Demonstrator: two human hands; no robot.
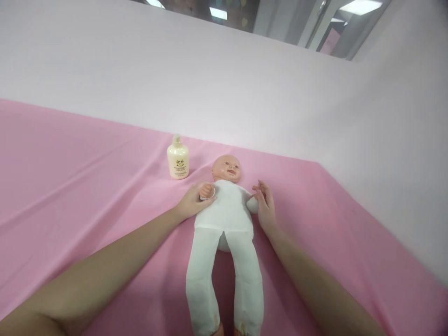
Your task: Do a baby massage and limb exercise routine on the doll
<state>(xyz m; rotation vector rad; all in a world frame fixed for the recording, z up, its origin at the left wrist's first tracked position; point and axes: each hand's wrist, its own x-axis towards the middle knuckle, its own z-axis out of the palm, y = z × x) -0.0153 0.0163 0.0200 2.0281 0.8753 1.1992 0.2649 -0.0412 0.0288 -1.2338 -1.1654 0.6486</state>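
Observation:
A baby doll with a bald head and a white cloth body lies on its back, its feet toward me. My left hand is closed around the doll's arm on the left, the thumb lying near its wrist; the doll's small fist shows above my grip. On the other side, my right hand grips the doll's other arm near its hand, fingers curled and partly overlapping the doll's fingers. Some of my left fingers are hidden behind the doll's arm.
A cream pump bottle with a small printed label stands upright left of the doll's head. Pink cloth with soft folds covers the table. Behind it rises a white wall, with a window along the top.

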